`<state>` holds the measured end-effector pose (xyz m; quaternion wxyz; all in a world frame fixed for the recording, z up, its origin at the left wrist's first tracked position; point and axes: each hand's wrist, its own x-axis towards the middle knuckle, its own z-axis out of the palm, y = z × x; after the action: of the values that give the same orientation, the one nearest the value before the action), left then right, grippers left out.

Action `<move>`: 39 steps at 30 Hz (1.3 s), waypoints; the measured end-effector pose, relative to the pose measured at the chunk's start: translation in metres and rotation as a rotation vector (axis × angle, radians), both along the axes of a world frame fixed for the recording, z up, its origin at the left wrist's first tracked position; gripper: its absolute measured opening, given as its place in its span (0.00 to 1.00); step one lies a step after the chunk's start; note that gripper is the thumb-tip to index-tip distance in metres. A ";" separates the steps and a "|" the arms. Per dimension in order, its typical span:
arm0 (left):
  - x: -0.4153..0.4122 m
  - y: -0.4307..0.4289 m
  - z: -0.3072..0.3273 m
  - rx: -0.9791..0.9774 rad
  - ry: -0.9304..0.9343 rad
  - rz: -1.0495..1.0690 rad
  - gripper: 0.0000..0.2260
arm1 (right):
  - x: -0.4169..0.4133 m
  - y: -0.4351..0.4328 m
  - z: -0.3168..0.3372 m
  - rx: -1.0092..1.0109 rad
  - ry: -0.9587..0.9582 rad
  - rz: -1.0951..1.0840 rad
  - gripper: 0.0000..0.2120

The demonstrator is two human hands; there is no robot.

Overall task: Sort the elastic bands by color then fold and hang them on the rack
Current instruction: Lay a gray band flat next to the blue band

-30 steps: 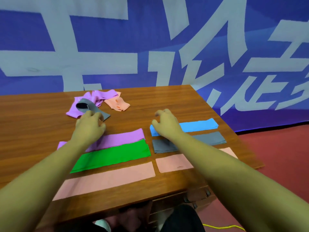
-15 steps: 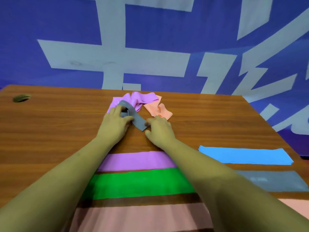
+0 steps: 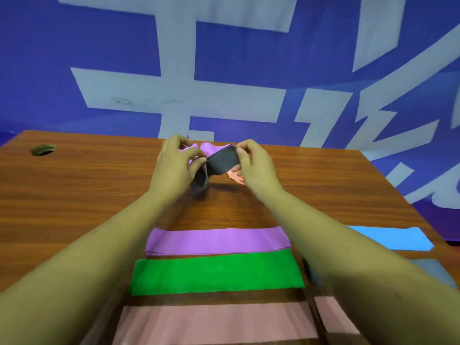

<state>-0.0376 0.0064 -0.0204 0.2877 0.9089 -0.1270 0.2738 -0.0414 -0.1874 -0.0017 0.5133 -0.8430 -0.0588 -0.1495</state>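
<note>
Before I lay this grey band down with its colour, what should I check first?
1. Both hands grip the grey band: ok, left hand and right hand pinch it.
2. Band untwisted: not ok, it curls between the hands.
3. Spot by the flat grey band free: cannot tell, the right arm covers most of it.
4. Pile sorted: not ok, a crumpled purple band and a peach band lie behind the hands.
5. Rack in view: not ok.

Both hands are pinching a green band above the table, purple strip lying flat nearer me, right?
No: the head view shows the left hand and right hand pinching a grey band, not green. The purple strip does lie flat nearer you.
</note>
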 end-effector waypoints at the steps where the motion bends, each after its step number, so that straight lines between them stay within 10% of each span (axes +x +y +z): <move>1: -0.006 -0.001 0.007 -0.045 0.004 -0.003 0.06 | -0.004 -0.002 0.015 0.039 -0.002 -0.004 0.08; 18: -0.120 -0.002 0.015 -0.507 0.302 0.077 0.08 | -0.107 -0.058 0.124 -0.001 -0.107 -0.078 0.07; 39: -0.197 -0.090 0.023 -0.891 0.791 -0.408 0.12 | -0.194 -0.228 0.024 0.320 0.256 -0.490 0.10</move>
<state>-0.2350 -0.0837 0.0022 0.7104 0.6918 -0.0558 -0.1169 -0.2349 -0.4159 0.0226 0.5913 -0.7527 0.2354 -0.1686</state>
